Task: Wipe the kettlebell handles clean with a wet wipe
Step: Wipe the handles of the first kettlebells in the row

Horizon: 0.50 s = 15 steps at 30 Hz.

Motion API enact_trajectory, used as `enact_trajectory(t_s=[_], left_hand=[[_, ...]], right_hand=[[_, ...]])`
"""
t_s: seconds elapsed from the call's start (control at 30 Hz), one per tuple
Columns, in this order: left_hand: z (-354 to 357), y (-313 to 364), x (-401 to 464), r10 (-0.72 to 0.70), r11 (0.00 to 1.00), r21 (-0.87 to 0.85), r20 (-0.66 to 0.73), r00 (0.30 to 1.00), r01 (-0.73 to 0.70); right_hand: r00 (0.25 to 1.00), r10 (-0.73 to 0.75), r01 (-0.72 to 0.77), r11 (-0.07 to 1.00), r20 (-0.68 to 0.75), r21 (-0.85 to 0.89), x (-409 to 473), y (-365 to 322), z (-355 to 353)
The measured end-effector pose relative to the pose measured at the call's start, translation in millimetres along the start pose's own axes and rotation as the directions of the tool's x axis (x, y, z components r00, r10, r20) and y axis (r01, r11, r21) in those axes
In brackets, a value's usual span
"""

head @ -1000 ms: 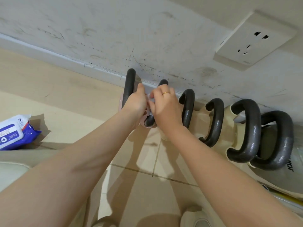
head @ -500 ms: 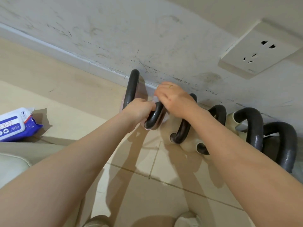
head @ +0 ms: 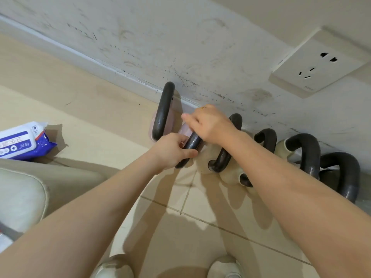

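Several kettlebells with black handles stand in a row on the floor along the wall. My left hand [head: 170, 151] grips the lower end of the second kettlebell handle [head: 192, 141]. My right hand [head: 210, 123] is curled over the upper part of that same handle, with the thumb pointing left. No wet wipe shows; anything under the right palm is hidden. The first kettlebell [head: 162, 111], with a pink body, stands just left of my hands. The third handle [head: 222, 157] is partly covered by my right forearm.
A blue and white pack of wet wipes [head: 20, 140] lies on the floor at the left. A pale cushion [head: 20, 193] fills the lower left. A wall socket [head: 317, 65] sits at the upper right. Larger kettlebells [head: 307, 153] stand to the right, and my shoes [head: 114, 265] are at the bottom.
My right hand has moved from beside my left hand up over the top of the second handle. My left hand has slid down to grip the handle's lower end.
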<state>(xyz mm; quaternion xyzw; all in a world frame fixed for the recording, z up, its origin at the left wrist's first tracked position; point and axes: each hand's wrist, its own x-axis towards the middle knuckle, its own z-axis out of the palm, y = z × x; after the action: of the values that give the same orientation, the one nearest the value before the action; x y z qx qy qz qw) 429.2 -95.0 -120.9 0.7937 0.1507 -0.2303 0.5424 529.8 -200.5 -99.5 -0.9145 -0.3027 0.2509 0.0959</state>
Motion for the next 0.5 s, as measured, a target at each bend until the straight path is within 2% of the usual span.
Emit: enact_trajectory(t_s=[0.07,0.1,0.17,0.2,0.27,0.33,0.37,0.43,0.5], left_hand=[[2,-6,-3,0.012,1.0,0.004,-0.037,0.999,-0.012],[2,-8,-5,0.015,1.0,-0.003,-0.047,0.999,-0.015],[2,-9,-6,0.015,1.0,-0.022,-0.053,0.998,-0.016],[1,-9,-6,0.015,1.0,-0.023,-0.053,0.998,-0.016],[1,-7,-5,0.025,1.0,-0.013,-0.055,0.998,-0.026],[1,-5,-2,0.031,0.999,-0.014,-0.06,0.998,-0.032],[2,-5,-1,0.033,0.999,-0.022,-0.065,0.997,-0.034],[1,-2,4,0.029,0.999,-0.036,-0.081,0.996,-0.032],[-2,1,11,0.023,0.998,-0.058,-0.096,0.995,-0.029]], right_hand=[[0.992,-0.123,0.123,0.992,-0.03,-0.018,-8,-2,1],[0.994,-0.101,0.102,0.995,-0.029,0.019,-9,1,-2],[0.996,0.071,-0.058,0.971,-0.047,0.232,-5,3,-6],[0.984,0.173,-0.144,0.925,-0.052,0.353,-3,2,-4],[0.941,0.331,-0.226,0.771,-0.07,0.596,-1,-8,3],[0.896,0.432,-0.189,0.582,-0.103,0.791,-7,-18,16],[0.883,0.46,-0.14,0.446,-0.092,0.884,-11,-23,24],[0.871,0.491,-0.105,0.145,0.021,0.984,-16,-32,38],[0.85,0.499,-0.19,-0.012,0.17,0.982,-14,-34,38]])
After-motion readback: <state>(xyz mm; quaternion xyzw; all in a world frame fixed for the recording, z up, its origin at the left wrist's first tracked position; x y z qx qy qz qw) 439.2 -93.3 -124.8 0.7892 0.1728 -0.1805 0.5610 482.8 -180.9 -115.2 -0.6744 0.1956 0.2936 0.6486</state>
